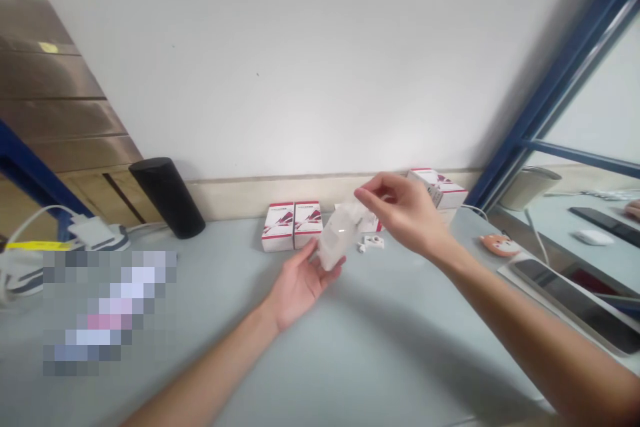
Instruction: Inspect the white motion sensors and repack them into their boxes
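A small whitish, translucent plastic pouch is held over the desk, tilted, with something pale inside that I cannot make out. My left hand grips its lower part between thumb and fingers. At the upper end my right hand is closed in a pinch on the crumpled plastic. Small white earbuds lie on the desk just beyond the pouch. Left of it stand two white and red boxes, a left box and a right box. Another such box is partly hidden behind the pouch and my right hand.
More white and red boxes are stacked at the back right. A black cylinder leans near the wall, beside chargers and cables. A blurred-out patch covers something at left. On the right lie an orange animal-shaped item and a dark phone-like device.
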A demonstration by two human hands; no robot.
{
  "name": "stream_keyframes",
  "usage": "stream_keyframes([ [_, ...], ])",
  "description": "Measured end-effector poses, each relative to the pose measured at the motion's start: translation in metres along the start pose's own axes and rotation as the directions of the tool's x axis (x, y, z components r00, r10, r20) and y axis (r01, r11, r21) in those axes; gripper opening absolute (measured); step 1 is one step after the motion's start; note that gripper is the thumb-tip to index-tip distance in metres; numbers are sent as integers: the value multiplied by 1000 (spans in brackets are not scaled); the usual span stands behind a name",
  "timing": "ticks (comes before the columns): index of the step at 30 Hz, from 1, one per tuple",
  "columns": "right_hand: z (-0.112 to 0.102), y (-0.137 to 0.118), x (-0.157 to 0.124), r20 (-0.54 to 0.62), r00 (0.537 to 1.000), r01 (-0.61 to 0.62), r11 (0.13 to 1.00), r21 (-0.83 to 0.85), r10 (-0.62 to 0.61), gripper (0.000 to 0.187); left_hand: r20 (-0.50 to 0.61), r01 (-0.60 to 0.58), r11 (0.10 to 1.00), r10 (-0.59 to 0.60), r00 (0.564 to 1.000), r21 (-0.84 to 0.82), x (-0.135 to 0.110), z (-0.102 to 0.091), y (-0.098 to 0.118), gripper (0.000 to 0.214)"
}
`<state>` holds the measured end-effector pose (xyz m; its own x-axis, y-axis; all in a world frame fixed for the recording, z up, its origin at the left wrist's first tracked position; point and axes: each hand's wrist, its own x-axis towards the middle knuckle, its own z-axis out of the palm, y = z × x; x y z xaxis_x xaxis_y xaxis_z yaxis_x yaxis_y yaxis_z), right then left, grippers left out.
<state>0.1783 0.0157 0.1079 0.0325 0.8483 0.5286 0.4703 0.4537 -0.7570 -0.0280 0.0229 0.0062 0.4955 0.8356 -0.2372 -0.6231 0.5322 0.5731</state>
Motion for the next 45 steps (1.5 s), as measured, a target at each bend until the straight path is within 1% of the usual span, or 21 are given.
stream_keyframes([
  [3,-3,-7,11,-37,998,60,997,51,-58,24,-27,6,999,-7,1000,-34,2,-2,1,24],
  [5,-8,-1,21,-170,981,105,993,54,-94,23,-53,7,1000,-8,999,-30,2,-3,0,24],
  [7,-14,16,33,-397,908,150,988,20,-130,23,-80,0,1000,0,997,6,2,-5,1,26],
  [8,-14,28,39,-517,844,160,987,-12,-143,24,-87,-2,1000,4,996,30,2,-5,1,28],
  [9,-13,43,44,-608,783,140,990,-31,-130,25,-87,-4,999,8,996,51,2,-6,1,30],
  [10,-10,60,48,-635,767,76,996,-55,-94,27,-81,-6,998,11,997,68,1,-7,1,32],
  [11,-5,76,50,-598,800,-25,993,-111,-47,26,-67,-9,997,14,998,78,1,-8,1,34],
  [13,6,106,51,-412,911,-161,922,-351,2,22,-31,-18,997,20,999,81,0,-9,1,38],
  [15,14,124,49,-323,946,-179,888,-425,36,19,-4,-8,997,9,1000,78,-2,-10,0,38],
  [18,16,129,46,-247,967,-97,812,-575,-59,27,-3,21,997,-21,1000,74,-3,-9,-1,37],
  [21,17,122,49,61,990,132,714,-688,-125,32,-18,28,997,-27,999,69,-3,-8,-2,36],
  [23,22,122,55,302,953,232,720,-654,-33,33,-21,26,997,-24,999,70,-3,-8,-3,35],
  [25,31,125,61,418,907,242,740,-627,57,40,-16,21,997,-20,1000,73,-2,-9,-4,33],
  [29,42,125,68,405,912,217,755,-619,70,48,-22,26,999,-25,999,41,-3,-7,-4,35],
  [32,36,105,53,269,962,200,767,-609,-38,43,-40,39,999,-39,998,-2,-4,-4,-3,41],
  [34,29,88,33,148,983,170,836,-522,-107,43,-35,25,999,-25,999,-23,-5,-2,-4,43],
  [36,24,72,10,86,996,67,930,-362,-38,44,-4,-14,999,14,1000,-39,-6,0,-6,45],
  [38,22,63,-10,148,974,-142,973,-185,170,45,56,-49,998,51,997,-45,-7,3,-9,49],
  [40,25,61,-23,265,902,-344,938,-42,342,46,113,-42,998,47,992,-42,-9,6,-11,49],
  [42,31,64,-29,353,852,-441,893,87,387,46,147,11,999,-5,989,-34,-12,8,-12,46],
  [45,39,74,-31,383,858,-446,866,227,342,50,125,74,997,-75,989,11,-16,12,-12,47],
])
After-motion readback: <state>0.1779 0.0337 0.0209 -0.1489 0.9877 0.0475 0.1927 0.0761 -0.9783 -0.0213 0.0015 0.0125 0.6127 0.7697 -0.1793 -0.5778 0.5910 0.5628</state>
